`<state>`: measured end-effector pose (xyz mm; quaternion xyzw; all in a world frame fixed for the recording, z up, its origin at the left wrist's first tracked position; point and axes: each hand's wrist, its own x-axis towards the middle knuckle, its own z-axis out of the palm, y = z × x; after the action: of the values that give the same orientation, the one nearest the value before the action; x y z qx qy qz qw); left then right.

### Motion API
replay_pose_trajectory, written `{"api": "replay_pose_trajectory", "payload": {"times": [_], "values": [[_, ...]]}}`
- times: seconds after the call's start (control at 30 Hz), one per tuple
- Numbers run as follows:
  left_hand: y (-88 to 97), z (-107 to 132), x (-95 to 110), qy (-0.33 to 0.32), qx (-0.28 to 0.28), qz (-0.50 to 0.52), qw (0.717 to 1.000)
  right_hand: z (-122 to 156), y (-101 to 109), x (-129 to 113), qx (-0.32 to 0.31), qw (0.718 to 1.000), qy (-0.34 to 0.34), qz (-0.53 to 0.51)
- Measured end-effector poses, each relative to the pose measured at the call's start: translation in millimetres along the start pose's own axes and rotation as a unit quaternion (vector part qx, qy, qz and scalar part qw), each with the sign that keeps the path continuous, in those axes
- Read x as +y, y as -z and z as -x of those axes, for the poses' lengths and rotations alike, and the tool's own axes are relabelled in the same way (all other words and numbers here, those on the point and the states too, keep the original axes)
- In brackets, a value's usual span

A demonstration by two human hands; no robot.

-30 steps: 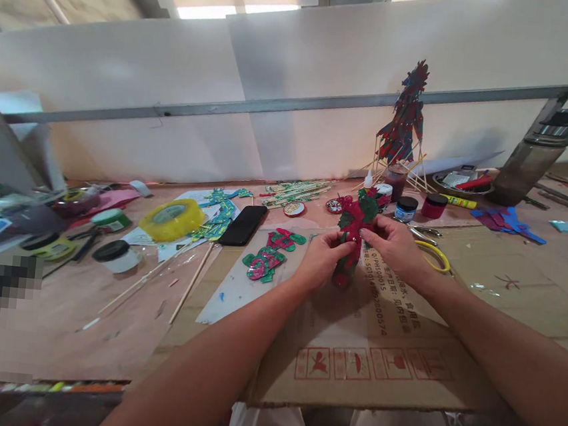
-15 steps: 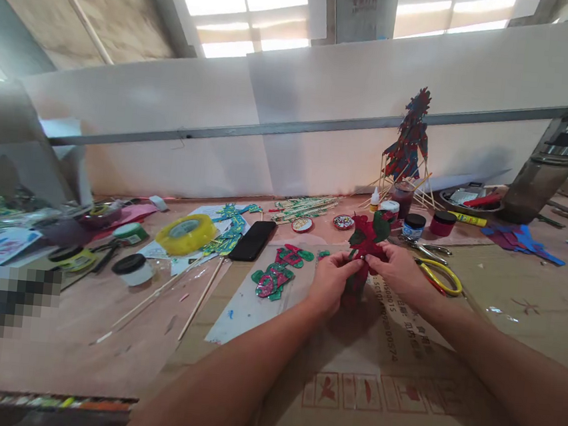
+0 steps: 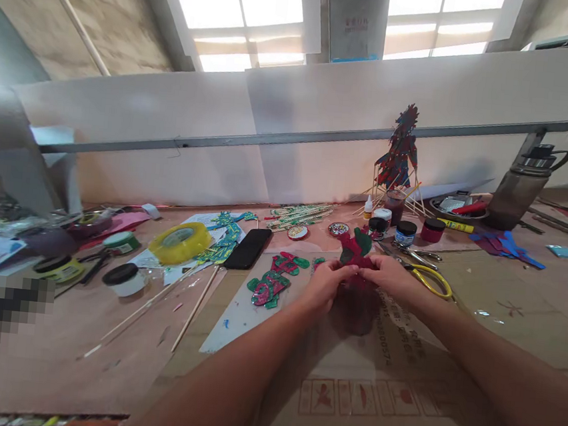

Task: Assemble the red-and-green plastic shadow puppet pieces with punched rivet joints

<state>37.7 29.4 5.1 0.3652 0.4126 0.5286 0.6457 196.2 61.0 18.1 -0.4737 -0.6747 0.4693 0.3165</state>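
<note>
The red-and-green figure (image 3: 355,252) is held between both hands, above the cardboard (image 3: 518,286) and to the right of the white sheet (image 3: 238,317). The left hand (image 3: 323,285) and right hand (image 3: 392,278) each pinch it between thumb and fingers, the fingertips drawn together and nearly meeting; no wide gap shows in either grip.

Completed, in this judgement: red and green parts appear already combined on the figure's upper portion. Its lower portion is in shadow and partly covered by the fingers, so its finish cannot be judged.

Outstanding, in this judgement: the handling itself appears unfinished, since neither hand has let go. Similar glittered pieces (image 3: 271,288) lie on the sheet, untouched; whether they belong to the figure cannot be told. A dark figure (image 3: 399,150) stands among sticks at the back.
</note>
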Motion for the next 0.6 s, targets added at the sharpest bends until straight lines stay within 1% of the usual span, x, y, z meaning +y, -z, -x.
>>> {"api": "replay_pose_trajectory", "payload": {"times": [0.07,0.13,0.2,0.27,0.33,0.4,0.5,0.6], "values": [[3.9,-2.2,-0.3,-0.023,0.007,-0.027,0.999,2.8,-0.4,-1.6,-0.011,0.999,0.013,0.041],[7.4,-3.5,-1.3,-0.036,0.004,-0.06,0.998,4.2,-1.1,-2.9,-0.01,0.998,0.017,0.062],[10.1,-3.6,-1.8,-0.032,-0.008,-0.083,0.996,4.4,-1.0,-4.2,-0.006,0.997,0.021,0.068],[11.7,-2.9,-1.1,-0.019,-0.032,-0.087,0.996,4.0,0.0,-5.3,-0.003,0.998,0.026,0.064],[11.9,-2.1,0.5,-0.011,-0.052,-0.077,0.996,3.3,1.4,-5.7,-0.005,0.998,0.027,0.048],[10.9,-1.6,2.7,-0.014,-0.053,-0.056,0.997,2.6,2.4,-5.2,-0.011,0.999,0.028,0.013],[8.9,-2.0,6.4,-0.024,-0.033,-0.011,0.999,1.8,2.3,-2.5,-0.022,0.998,0.026,-0.049],[8.2,-4.0,9.4,-0.022,-0.008,0.026,0.999,0.4,0.6,2.3,-0.03,0.996,0.032,-0.075]]}}
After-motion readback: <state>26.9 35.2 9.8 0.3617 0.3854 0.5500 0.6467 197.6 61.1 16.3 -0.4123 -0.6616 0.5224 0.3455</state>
